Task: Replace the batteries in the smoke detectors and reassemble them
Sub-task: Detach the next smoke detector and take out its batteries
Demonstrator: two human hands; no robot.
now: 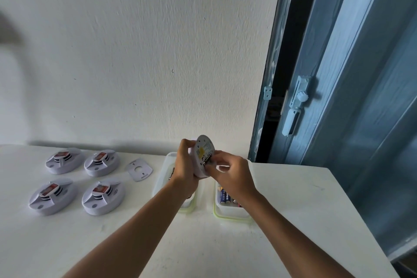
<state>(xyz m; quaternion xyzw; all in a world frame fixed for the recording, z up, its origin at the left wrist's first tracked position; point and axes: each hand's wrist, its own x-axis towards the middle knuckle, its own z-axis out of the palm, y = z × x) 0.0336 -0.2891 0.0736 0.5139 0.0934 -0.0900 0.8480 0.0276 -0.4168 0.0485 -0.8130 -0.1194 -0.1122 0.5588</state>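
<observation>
A white round smoke detector (203, 147) is held up on edge above the table, its back with a yellow label facing me. My left hand (184, 168) grips its left rim. My right hand (230, 171) pinches at the battery slot on the detector's lower right, where a battery end shows. Several more detectors lie face up at the left, such as one (102, 163) in the back row and one (103, 197) in the front row. A loose mounting plate (139, 169) lies beside them.
Two clear plastic boxes with green rims stand under my hands: the left box (160, 178) is mostly hidden, the right box (228, 212) holds several blue batteries. The white table (293, 210) ends at the right. A blue door (338, 97) stands behind.
</observation>
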